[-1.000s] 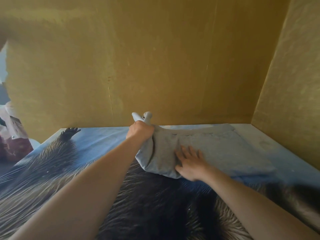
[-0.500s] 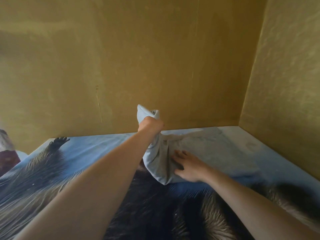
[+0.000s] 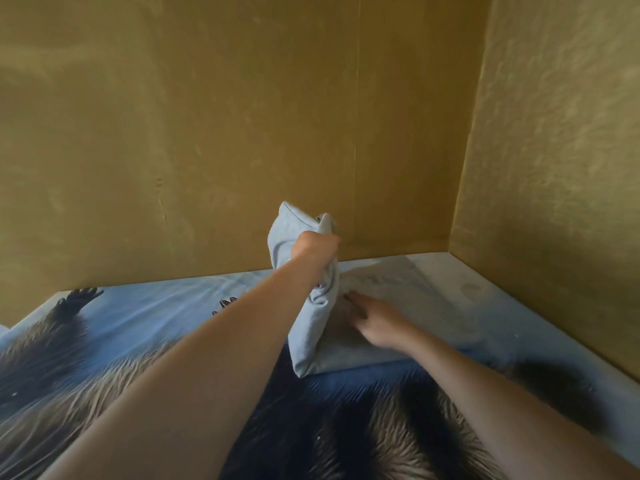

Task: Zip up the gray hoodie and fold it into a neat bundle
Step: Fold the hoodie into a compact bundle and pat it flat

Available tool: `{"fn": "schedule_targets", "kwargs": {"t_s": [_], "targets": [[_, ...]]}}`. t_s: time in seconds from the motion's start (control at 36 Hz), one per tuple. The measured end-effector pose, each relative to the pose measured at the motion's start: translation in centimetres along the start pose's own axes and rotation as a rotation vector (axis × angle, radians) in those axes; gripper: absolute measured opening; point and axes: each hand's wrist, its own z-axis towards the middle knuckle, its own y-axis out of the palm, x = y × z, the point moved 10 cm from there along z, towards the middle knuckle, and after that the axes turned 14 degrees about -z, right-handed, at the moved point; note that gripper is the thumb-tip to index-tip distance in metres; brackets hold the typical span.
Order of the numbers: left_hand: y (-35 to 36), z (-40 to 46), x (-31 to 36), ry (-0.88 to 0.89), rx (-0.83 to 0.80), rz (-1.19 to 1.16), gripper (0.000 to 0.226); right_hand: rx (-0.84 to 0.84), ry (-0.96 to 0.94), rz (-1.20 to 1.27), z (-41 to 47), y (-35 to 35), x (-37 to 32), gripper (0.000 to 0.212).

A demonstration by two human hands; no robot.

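The gray hoodie lies flattened on the bed near the far right corner. Its left end is bunched and lifted off the bed, standing up as a fold. My left hand grips that raised end from above, fist closed round the cloth. My right hand rests flat on the lying part of the hoodie, fingers stretched toward the raised fold. The zipper is not visible.
The bed cover shows a printed furry animal on blue. Yellow-brown walls stand close behind and to the right, meeting in a corner just beyond the hoodie.
My left hand has lifted the bunched end of the hoodie higher and toward the right. My right hand stays pressed on the flat part. The camera view has shifted right.
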Motion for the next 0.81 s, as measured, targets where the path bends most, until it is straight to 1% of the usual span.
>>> {"fn": "schedule_targets", "kwargs": {"t_s": [0.11, 0.22, 0.28, 0.33, 0.39, 0.47, 0.5, 0.53, 0.56, 0.58, 0.64, 0.69, 0.72, 0.78, 0.81], "targets": [[3.0, -0.5, 0.1, 0.015, -0.053, 0.022, 0.035, 0.058, 0.072, 0.078, -0.9, -3.1, 2.9, 0.053], [6.2, -1.2, -0.6, 0.005, -0.109, 0.085, 0.032, 0.118, 0.117, 0.139, -2.3, -4.8, 5.2, 0.049], [7.6, -1.5, -1.2, 0.002, -0.144, 0.107, 0.034, 0.148, 0.147, 0.182, -2.7, -5.2, 6.2, 0.045], [9.0, -1.9, -2.0, -0.006, -0.188, 0.092, 0.036, 0.17, 0.208, 0.377, -2.7, -4.9, 7.6, 0.041], [10.3, -2.1, -2.9, -0.019, -0.245, 0.08, 0.031, 0.193, 0.295, 0.535, -2.7, -4.3, 8.8, 0.038], [11.4, -2.6, -3.9, -0.071, -0.326, 0.011, 0.015, 0.22, 0.383, 0.61, -2.5, -3.8, 10.0, 0.041], [11.4, -2.7, -4.0, -0.078, -0.34, -0.008, 0.016, 0.201, 0.408, 0.649, -2.6, -3.5, 10.0, 0.042], [11.2, -2.3, -4.0, -0.062, -0.337, 0.012, 0.022, 0.195, 0.43, 0.672, -2.5, -3.2, 10.1, 0.042], [10.9, -1.7, -3.9, -0.019, -0.326, 0.089, 0.031, 0.198, 0.447, 0.683, -2.6, -3.3, 10.1, 0.043], [10.2, -1.2, -3.5, 0.045, -0.3, 0.225, 0.038, 0.199, 0.462, 0.675, -2.5, -3.4, 10.2, 0.044], [9.0, -0.7, -2.7, 0.191, -0.25, 0.538, 0.04, 0.187, 0.485, 0.667, -2.1, -3.3, 10.4, 0.048], [8.0, -0.3, -2.9, 0.293, -0.215, 0.818, 0.04, 0.161, 0.496, 0.693, -1.4, -3.0, 10.7, 0.057], [7.6, -0.1, -3.2, 0.329, -0.194, 0.933, 0.043, 0.142, 0.49, 0.716, -1.0, -2.8, 10.9, 0.059], [6.6, 0.6, -4.3, 0.346, -0.152, 1.059, 0.057, 0.105, 0.477, 0.764, -0.2, -2.6, 10.9, 0.063], [6.0, 1.1, -5.0, 0.328, -0.126, 1.06, 0.066, 0.098, 0.481, 0.784, 0.2, -2.8, 11.1, 0.065]]}}
